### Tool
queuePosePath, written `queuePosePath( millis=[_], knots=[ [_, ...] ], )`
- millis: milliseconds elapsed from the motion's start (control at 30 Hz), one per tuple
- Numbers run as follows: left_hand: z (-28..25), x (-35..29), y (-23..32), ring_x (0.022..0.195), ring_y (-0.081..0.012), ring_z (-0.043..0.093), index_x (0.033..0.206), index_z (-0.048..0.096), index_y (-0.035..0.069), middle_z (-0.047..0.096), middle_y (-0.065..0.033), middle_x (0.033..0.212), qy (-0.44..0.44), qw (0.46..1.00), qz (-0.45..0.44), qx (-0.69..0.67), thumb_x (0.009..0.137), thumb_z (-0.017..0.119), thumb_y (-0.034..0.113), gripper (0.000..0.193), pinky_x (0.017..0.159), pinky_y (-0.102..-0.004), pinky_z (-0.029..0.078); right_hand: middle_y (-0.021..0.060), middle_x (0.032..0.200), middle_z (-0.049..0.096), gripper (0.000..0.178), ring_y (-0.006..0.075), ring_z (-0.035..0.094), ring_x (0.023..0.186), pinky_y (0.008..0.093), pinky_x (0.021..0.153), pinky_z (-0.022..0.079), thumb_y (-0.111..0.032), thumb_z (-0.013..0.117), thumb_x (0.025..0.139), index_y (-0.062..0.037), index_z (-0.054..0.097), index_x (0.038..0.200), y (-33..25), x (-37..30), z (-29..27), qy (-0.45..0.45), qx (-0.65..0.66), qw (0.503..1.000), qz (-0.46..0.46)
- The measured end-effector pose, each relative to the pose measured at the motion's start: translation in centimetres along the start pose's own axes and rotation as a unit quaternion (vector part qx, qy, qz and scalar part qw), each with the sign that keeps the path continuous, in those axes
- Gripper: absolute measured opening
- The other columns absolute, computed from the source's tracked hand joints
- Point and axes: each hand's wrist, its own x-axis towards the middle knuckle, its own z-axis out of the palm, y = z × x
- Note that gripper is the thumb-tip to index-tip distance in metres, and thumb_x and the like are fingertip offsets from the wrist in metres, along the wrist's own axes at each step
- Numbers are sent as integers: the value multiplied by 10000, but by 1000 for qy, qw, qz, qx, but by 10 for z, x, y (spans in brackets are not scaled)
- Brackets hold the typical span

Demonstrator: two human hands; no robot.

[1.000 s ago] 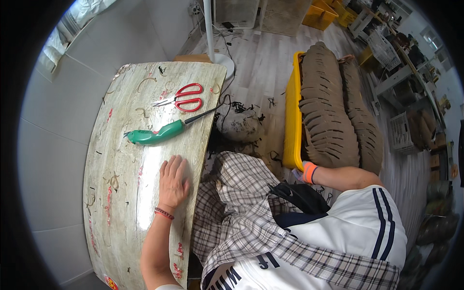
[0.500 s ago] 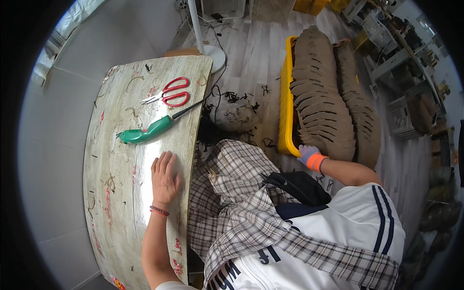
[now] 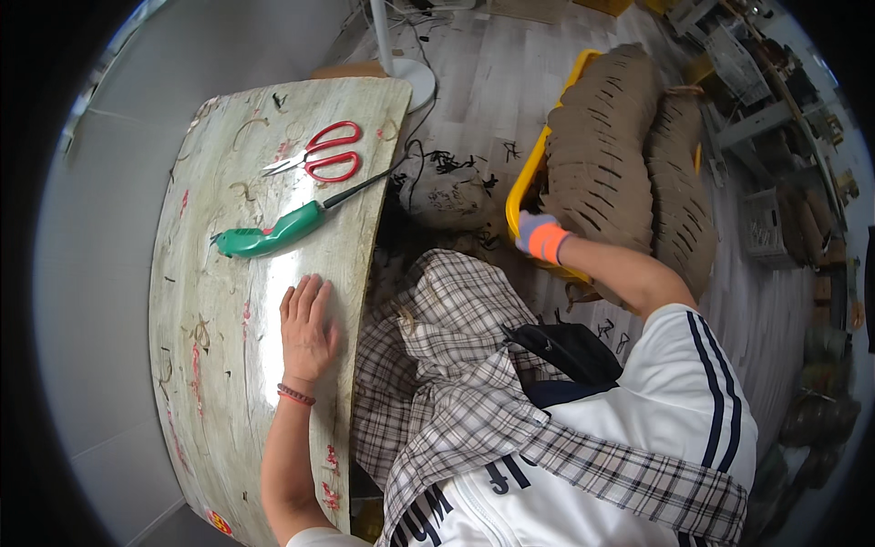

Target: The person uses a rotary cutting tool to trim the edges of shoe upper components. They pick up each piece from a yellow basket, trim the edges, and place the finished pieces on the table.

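My left hand (image 3: 308, 330) lies flat on the worn wooden table (image 3: 214, 383), palm down with its fingers stretched out. Beyond its fingertips rests a green corded hand tool (image 3: 273, 232), like an electric cutter, and past that a pair of red-handled scissors (image 3: 334, 167), blades apart. My right hand (image 3: 541, 235), in a grey glove with an orange cuff, is closed on the near left corner of a yellow plastic crate (image 3: 531, 170). Two long stacks of brown, slit, flat pieces fill the crate, a wide stack (image 3: 597, 137) and a narrower stack (image 3: 679, 187).
A white pole on a round base (image 3: 415, 84) stands behind the table, the tool's cord (image 3: 416, 150) hanging nearby. Dark scraps (image 3: 451, 162) litter the floor around a pale bag (image 3: 453, 202). Shelving and a white basket (image 3: 767, 223) line the right.
My right hand has moved left and upward in view, and the near end of the yellow crate has swung left with it. The left hand stays flat on the table.
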Motion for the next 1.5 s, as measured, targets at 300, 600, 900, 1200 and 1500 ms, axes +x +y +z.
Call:
queuePosePath(
  millis=[300, 600, 900, 1200, 1500],
  knots=[
    [-13, 10, 6, 1292, -336, 414, 1290, 502, 32, 482, -164, 1344, -12, 1000, -14, -14, 752, 600, 119, 553, 1108, -486, 272, 185, 951, 688, 243, 396, 652, 881, 429, 716, 526, -173, 508, 837, -53, 718, 865, -43, 238, -112, 109, -10, 991, -78],
    [-5, 5, 5, 1288, -338, 416, 1291, 498, 36, 479, -160, 1345, 0, 1000, -5, -2, 776, 574, 138, 530, 1106, -489, 271, 154, 941, 669, 296, 309, 635, 874, 369, 751, 501, -230, 623, 831, -87, 640, 1090, 57, 72, -261, 403, 322, 856, 46],
    [6, -5, 4, 1333, -335, 370, 1329, 471, 40, 450, -163, 1380, -9, 1000, -10, 7, 790, 553, 93, 548, 1124, -474, 251, 164, 976, 623, 556, 282, 603, 952, 474, 758, 513, -507, 579, 870, -11, 582, 1121, 385, -106, 54, 406, 650, 443, 466],
    [11, 4, -2, 1333, -335, 367, 1335, 458, 35, 440, -169, 1389, -19, 1000, 2, 12, 800, 540, 92, 545, 1129, -471, 243, 108, 1345, 533, 599, 284, 508, 1212, 418, 1038, 397, -472, 549, 907, -47, 498, 1326, 382, -61, 130, 268, 824, 407, 289],
    [2, 2, 7, 1322, -347, 372, 1333, 454, 37, 440, -177, 1379, -22, 1000, 2, 22, 797, 538, 89, 545, 1125, -483, 242, 150, 1108, 642, 436, 272, 596, 998, 373, 848, 487, -340, 566, 920, 15, 592, 1173, 300, -40, 118, 404, 789, 306, 347]
  ],
)
